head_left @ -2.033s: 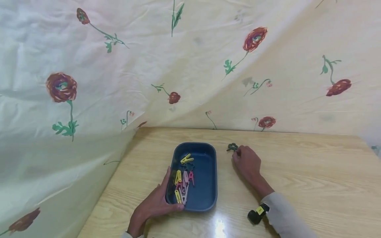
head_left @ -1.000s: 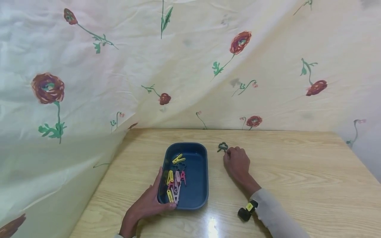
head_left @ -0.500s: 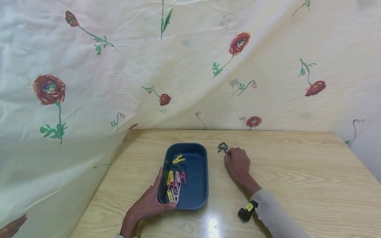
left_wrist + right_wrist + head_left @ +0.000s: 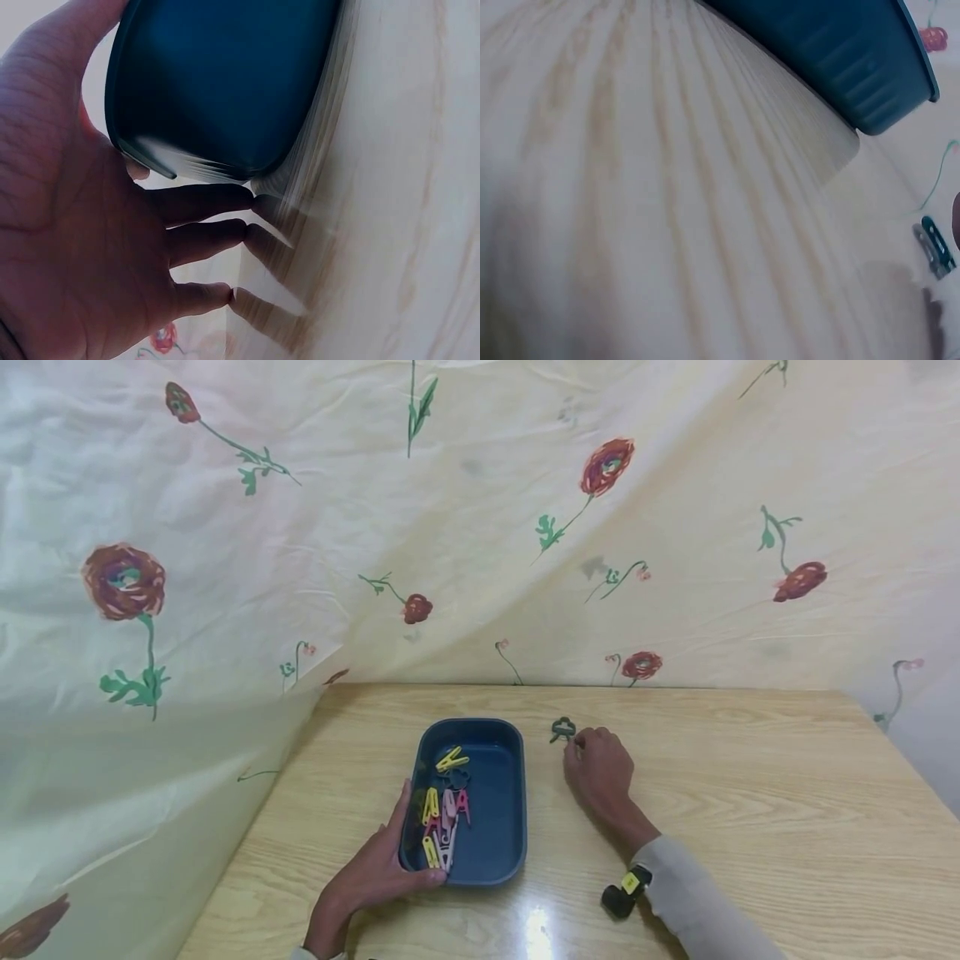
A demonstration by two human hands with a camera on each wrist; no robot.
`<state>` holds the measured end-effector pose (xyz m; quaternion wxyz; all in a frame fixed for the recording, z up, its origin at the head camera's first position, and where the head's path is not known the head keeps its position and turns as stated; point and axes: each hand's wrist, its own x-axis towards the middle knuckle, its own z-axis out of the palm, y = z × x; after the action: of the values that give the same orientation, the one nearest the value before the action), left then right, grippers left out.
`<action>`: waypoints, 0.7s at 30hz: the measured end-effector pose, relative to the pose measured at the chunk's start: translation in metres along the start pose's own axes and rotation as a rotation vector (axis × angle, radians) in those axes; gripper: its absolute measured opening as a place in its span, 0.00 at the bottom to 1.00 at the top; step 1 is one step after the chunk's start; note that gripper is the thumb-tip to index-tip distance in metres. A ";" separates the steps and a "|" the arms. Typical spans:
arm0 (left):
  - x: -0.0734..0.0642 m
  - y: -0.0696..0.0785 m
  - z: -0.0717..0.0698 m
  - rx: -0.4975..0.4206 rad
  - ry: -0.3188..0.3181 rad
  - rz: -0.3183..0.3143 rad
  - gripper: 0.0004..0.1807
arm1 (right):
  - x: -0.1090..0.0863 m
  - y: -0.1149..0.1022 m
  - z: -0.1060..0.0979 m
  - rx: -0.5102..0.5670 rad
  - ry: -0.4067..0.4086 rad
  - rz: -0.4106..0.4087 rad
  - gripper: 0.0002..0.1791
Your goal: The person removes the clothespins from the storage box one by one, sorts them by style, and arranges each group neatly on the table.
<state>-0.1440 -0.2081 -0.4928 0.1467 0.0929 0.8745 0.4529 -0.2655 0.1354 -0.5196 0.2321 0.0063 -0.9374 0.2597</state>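
Observation:
In the head view, my left hand point(image 4: 375, 865) holds the near left corner of a blue tray point(image 4: 517, 810), thumb along its front and fingers along its left side. The left wrist view shows straight fingers point(image 4: 204, 204) with tips down at the table beside the tray wall point(image 4: 225, 97). My right hand point(image 4: 600, 768) has its fingers curled, with thumb and fingertips pinching one leg of a dark green clothespin point(image 4: 563, 728) right of the tray. In the right wrist view this clothespin point(image 4: 937, 241) shows at the right edge; most of the hand is out of frame.
Inside the tray lie several clothespins: yellow ones point(image 4: 452, 760), a dark one point(image 4: 457, 778), pink ones point(image 4: 462, 803) and pale lilac ones point(image 4: 448, 806). The wooden table point(image 4: 720, 777) ends at the back against a flowered cloth point(image 4: 480, 527).
The head view has swung a little to the right. The dark green clothespin sits at a slightly different angle by my right fingers. My left hand and the tray keep their places.

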 end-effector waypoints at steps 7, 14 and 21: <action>0.001 -0.002 0.000 0.000 -0.004 0.008 0.70 | -0.001 -0.022 -0.006 0.006 0.061 -0.067 0.10; 0.002 -0.003 -0.001 -0.007 -0.012 0.021 0.69 | -0.003 -0.044 -0.007 0.016 0.147 -0.105 0.08; 0.002 -0.004 -0.002 -0.006 -0.011 0.030 0.69 | -0.004 -0.070 -0.017 0.051 0.158 -0.125 0.09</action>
<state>-0.1466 -0.2113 -0.4956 0.1451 0.1079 0.8707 0.4573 -0.2457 0.0826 -0.4747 0.3210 0.0501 -0.9069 0.2682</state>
